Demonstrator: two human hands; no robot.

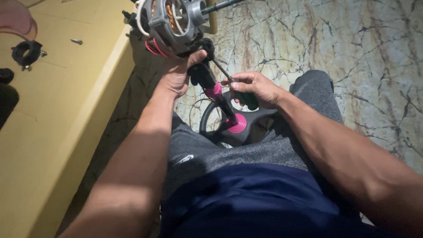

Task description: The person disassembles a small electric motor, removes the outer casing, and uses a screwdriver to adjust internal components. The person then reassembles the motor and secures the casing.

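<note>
Left hand [178,72] clamped under the electric motor [169,20], held up over the lap beside the yellow table edge [105,79]; right hand [255,88] closed round the screwdriver [229,77], tip at the motor's base. Could slip off the screw toward the left fingers (grip looks awkward). Little room leftward; open marble floor [352,57] to the right

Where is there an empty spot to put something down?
The marbled floor right of the knee lies bare. The yellow surface is open below the black ring and small screw. Crowded: the left hand holding the motor, the right hand gripping the screwdriver.
</note>
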